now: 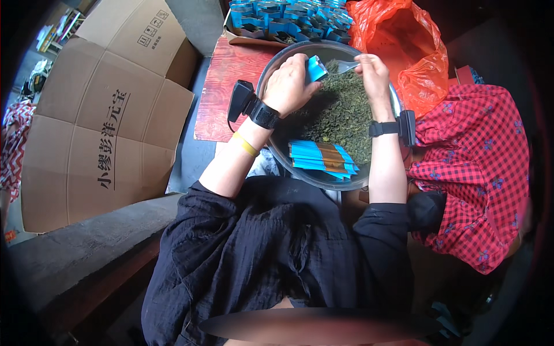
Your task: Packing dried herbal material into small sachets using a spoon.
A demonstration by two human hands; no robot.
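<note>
A large round metal basin (329,184) in front of me holds dried green leaves (346,116) that look like rolled tea. Over its far left part, my left hand (289,84) grips a small blue packet (316,68). My right hand (373,73) pinches the handle of a translucent plastic spoon (344,66), whose bowl is beside the packet, low over the leaves. Whether leaves lie in the spoon is hard to make out. Several flat blue and gold packets (322,158) lie fanned in a stack on the leaves at the basin's near side.
Behind the basin, a cardboard tray (255,40) holds many upright open blue packets. A red plastic bag (422,65) stands at the back right. A large printed carton (108,121) is on the left. Beside my right arm is a person in a red checked garment (480,164).
</note>
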